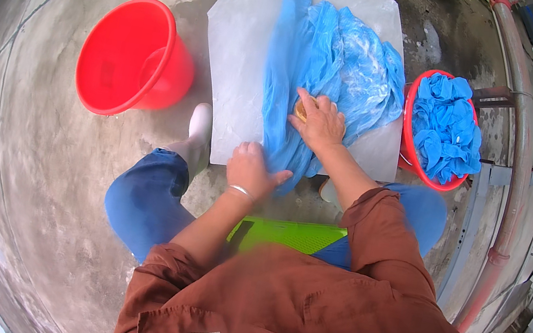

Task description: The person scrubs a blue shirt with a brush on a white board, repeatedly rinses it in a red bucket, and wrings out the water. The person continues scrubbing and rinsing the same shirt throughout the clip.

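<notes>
A wet blue cloth [310,40], streaked with white suds on its right part, lies spread and wrinkled over a pale grey board [243,55]. My right hand [321,122] grips a scrubbing brush with a yellowish-brown body [303,108] and rests with it on the middle of the cloth; the bristles are hidden. At the board's near edge, my left hand [251,169] lies by the cloth's lower left edge, thumb against the fabric. Whether its fingers pinch the cloth cannot be made out.
An empty red bucket [120,55] lies tilted on the concrete floor at left. Right of the board, a red bucket [409,114] holds crumpled blue cloths [444,128]. A rusty pipe [517,157] and metal frame run along the right. A green perforated plastic surface [286,234] shows between my legs.
</notes>
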A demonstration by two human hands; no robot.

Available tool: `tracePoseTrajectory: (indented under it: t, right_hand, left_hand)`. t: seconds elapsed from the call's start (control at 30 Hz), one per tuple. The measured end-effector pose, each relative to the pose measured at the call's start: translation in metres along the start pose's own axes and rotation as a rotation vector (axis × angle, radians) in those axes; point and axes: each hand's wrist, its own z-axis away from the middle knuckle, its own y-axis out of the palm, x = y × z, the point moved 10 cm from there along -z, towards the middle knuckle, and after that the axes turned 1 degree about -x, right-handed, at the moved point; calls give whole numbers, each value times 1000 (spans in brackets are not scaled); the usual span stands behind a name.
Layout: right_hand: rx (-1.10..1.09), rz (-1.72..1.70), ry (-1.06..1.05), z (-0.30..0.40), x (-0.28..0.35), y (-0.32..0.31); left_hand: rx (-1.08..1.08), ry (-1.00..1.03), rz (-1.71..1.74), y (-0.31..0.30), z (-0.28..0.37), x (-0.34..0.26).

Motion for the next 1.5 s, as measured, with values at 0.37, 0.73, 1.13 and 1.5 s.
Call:
tracePoseTrajectory:
  t: [0.37, 0.73, 1.13, 1.5]
  right_hand:
    - [-200, 17, -57, -48, -15, -12]
    - [2, -64, -331, 34, 40, 11]
    - [26, -104, -344, 41, 49, 10]
    - [-130, -72, -37, -138, -46, -35]
  left_hand:
    - [-124, 254, -203, 39, -27, 7]
    - [-46, 267, -265, 55, -30, 16]
    - [-45, 288, -216, 59, -38, 9]
    - [-53, 223, -144, 43, -34, 9]
